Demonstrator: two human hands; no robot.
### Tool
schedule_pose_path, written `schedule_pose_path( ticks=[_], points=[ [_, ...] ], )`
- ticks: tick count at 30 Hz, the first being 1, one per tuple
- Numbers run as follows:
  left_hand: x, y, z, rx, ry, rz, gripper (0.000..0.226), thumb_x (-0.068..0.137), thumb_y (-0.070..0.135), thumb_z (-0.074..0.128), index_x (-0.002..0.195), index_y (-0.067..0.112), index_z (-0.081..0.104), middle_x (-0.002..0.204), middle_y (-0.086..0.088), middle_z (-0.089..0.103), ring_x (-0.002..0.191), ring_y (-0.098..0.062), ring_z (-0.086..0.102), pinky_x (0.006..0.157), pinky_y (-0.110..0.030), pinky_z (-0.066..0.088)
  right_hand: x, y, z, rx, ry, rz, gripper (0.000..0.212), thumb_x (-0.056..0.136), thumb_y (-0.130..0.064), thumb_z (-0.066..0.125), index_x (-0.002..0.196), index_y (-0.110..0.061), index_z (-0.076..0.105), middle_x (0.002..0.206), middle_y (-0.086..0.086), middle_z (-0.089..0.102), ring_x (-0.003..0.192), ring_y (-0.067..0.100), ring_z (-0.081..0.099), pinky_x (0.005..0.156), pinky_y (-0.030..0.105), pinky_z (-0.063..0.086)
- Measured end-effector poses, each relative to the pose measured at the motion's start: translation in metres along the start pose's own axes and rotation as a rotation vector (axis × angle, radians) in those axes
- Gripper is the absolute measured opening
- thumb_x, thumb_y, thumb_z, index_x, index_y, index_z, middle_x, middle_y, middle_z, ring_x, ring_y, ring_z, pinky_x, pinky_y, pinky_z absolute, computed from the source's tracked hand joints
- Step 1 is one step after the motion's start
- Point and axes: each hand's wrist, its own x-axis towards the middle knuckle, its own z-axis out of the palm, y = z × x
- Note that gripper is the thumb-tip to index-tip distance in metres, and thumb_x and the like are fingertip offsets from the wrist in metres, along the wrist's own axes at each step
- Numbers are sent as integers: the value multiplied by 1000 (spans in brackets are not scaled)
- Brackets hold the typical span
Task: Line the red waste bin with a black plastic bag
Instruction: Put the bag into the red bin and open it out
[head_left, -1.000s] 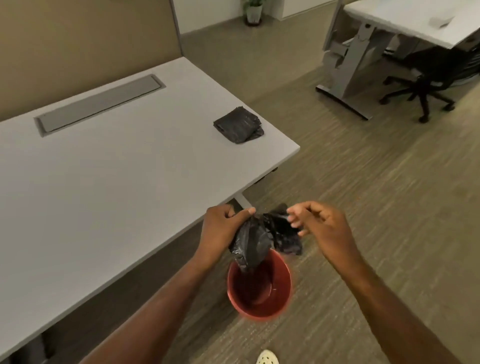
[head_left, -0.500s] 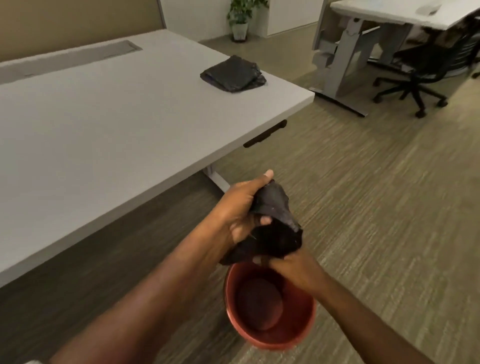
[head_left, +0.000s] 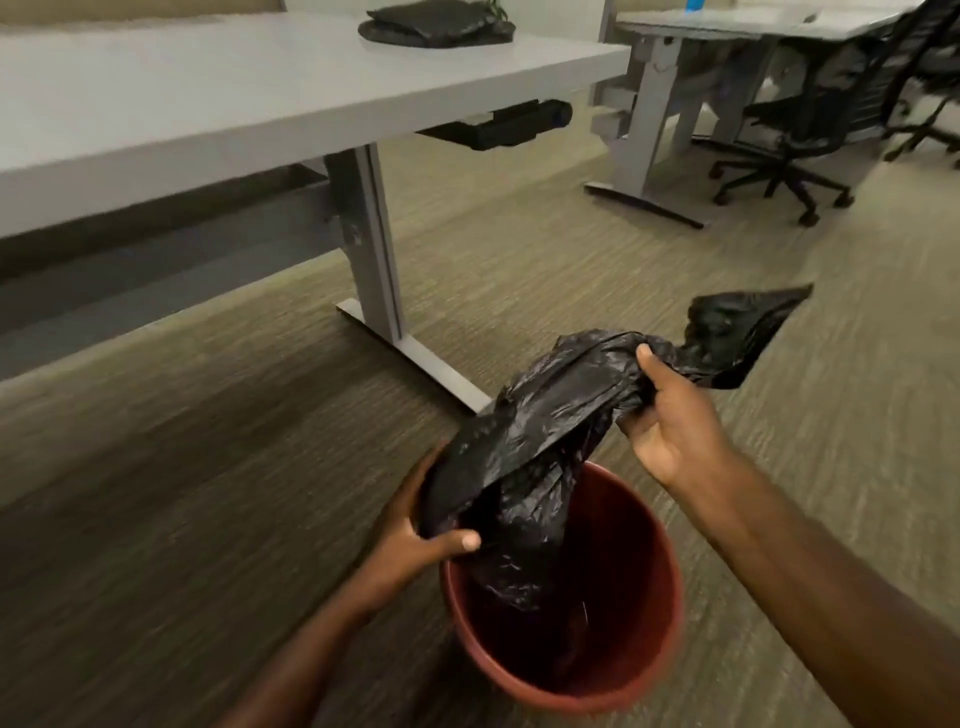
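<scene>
Fingers (head_left: 465, 540) of my left hand (head_left: 410, 530) clamp one edge of the bag (head_left: 540, 415); my right hand (head_left: 670, 431) grips it at centre right. I judge lining just begun: the bag's lower part hangs into the bin (head_left: 670, 613) at lower centre, mouth unopened, rim uncovered. Both forearms reach in from the bottom.

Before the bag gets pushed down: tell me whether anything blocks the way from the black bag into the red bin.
Nothing visible does. The black bag is held by the left hand and right hand right over the red bin, its lower part already hanging inside. The bin's mouth is open; its dark bottom is hard to see.
</scene>
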Motion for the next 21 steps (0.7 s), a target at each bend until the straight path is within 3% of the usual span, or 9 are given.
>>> schedule_pose_path(
  ticks=[2,4,6,7,10,12,15,18,21],
  points=[
    [-10,-27,9,-74,134,-136,58,54,37,94,107,35,69,101,16,79,103,-12,75,80,-15,57,1,11,-12,-17,14,22,27,97,-20,65,123,-12,65,91,2,78,65,11,77,52,27,61],
    [-12,-34,17,-137,261,-185,24,69,12,85,86,25,75,75,8,80,87,-27,76,66,-22,59,2,23,-25,-78,38,29,25,97,-21,65,121,-11,64,91,4,79,74,16,77,62,32,63],
    [-13,-26,18,-196,296,-165,29,80,-15,70,89,11,75,66,11,78,78,-19,74,61,-18,59,1,37,-42,-285,54,51,28,100,-24,60,125,-11,62,99,8,76,83,22,74,69,38,61],
    [-13,-14,18,-204,290,-126,34,80,-21,64,88,10,76,65,13,78,72,-9,75,59,-14,57,-3,46,-53,-484,20,85,26,102,-26,54,124,-13,61,93,7,74,77,21,72,63,36,60],
    [-15,26,20,-248,267,65,37,82,-11,69,77,23,82,74,9,81,71,-2,74,63,-14,56,-28,69,-86,-986,-199,356,32,105,-30,41,115,-12,65,75,5,75,59,22,72,47,28,56],
    [-13,46,24,-299,228,167,35,84,-5,70,78,27,83,78,6,81,74,-6,75,67,-17,57,-40,71,-98,-1224,-335,493,34,102,-32,44,123,-14,64,86,7,80,69,32,77,49,32,60],
    [-3,61,33,-286,189,183,23,88,5,71,77,22,81,75,3,80,72,-10,73,65,-20,58,-45,50,-90,-1568,-276,360,40,104,-33,44,124,-4,63,101,22,78,73,36,77,56,37,63],
    [0,64,45,-339,226,115,15,88,11,72,74,14,76,63,2,74,60,-9,67,56,-21,54,-55,17,-70,-1394,-231,-37,39,103,-36,52,107,-1,67,79,15,75,50,22,67,46,29,54],
    [0,61,60,-326,257,119,30,88,15,73,68,-4,62,59,-8,60,57,-16,54,54,-27,43,-88,-4,-47,-993,-373,-106,53,90,-58,63,101,-6,73,82,17,79,61,29,75,49,31,59]
  ],
)
